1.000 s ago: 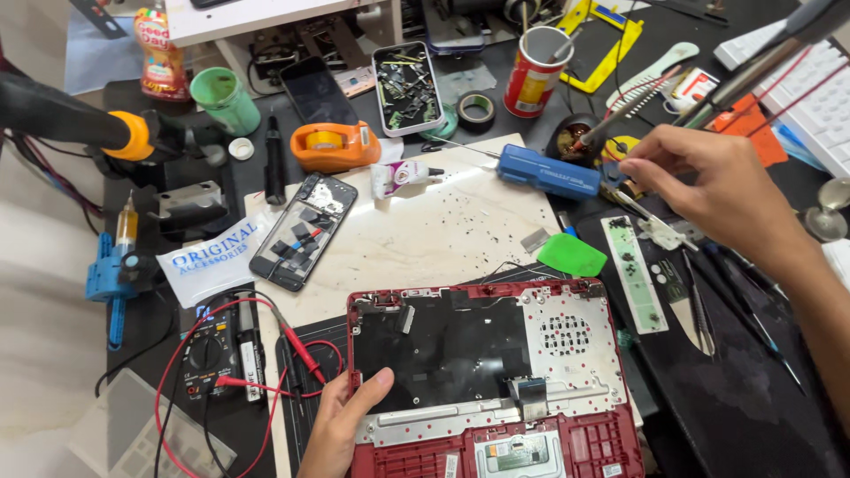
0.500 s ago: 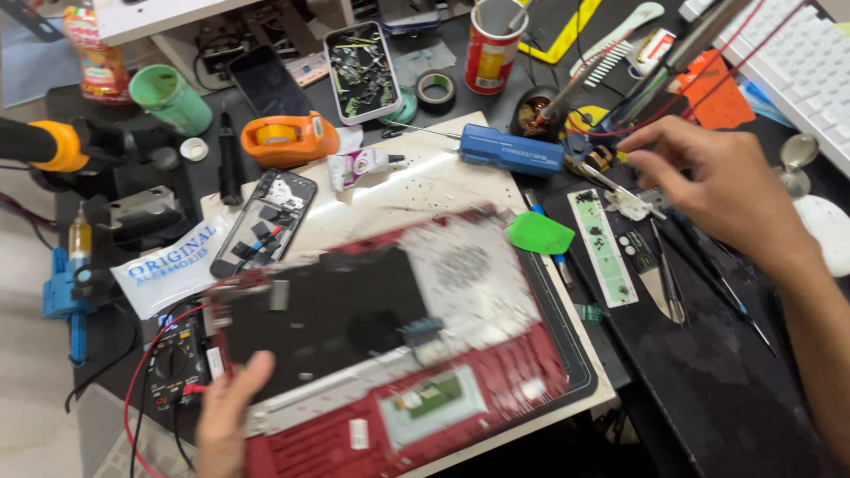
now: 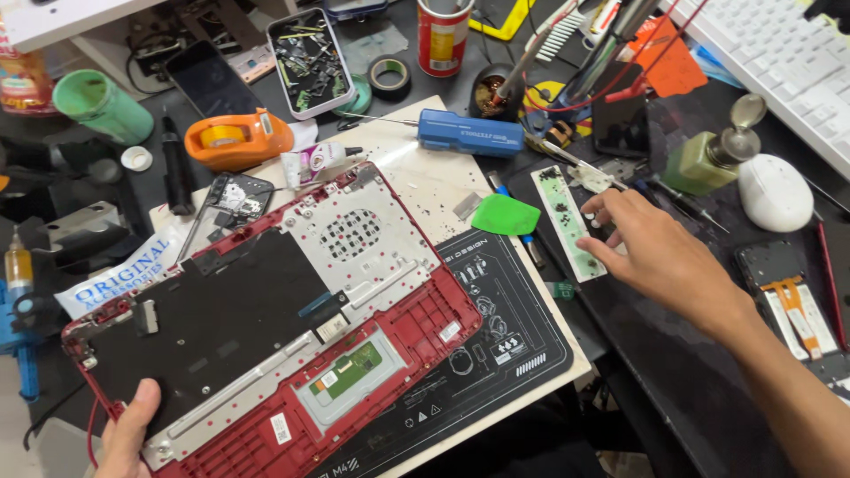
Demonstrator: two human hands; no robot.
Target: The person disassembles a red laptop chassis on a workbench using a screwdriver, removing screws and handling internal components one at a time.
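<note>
The left hand point(image 3: 131, 429), at the lower left of the frame, grips the near corner of the opened red laptop shell point(image 3: 266, 327), thumb on top, fingers hidden beneath. The shell lies tilted across the middle of the worktop point(image 3: 708, 398), partly over a black mat point(image 3: 496, 345). The right hand point(image 3: 660, 257), right of centre, is spread open and holds nothing; its fingertips touch a long white strip point(image 3: 567, 221) dotted with tiny screws.

A careless brush of those fingers could scatter the screws among the clutter. Held by one corner only, the shell could also swing into the green pick point(image 3: 505, 215) or the blue screwdriver point(image 3: 469, 133) above it.

Compared with half a second ago, the shell has turned further clockwise, and the right hand has dropped from the tools at upper right down to the strip.
</note>
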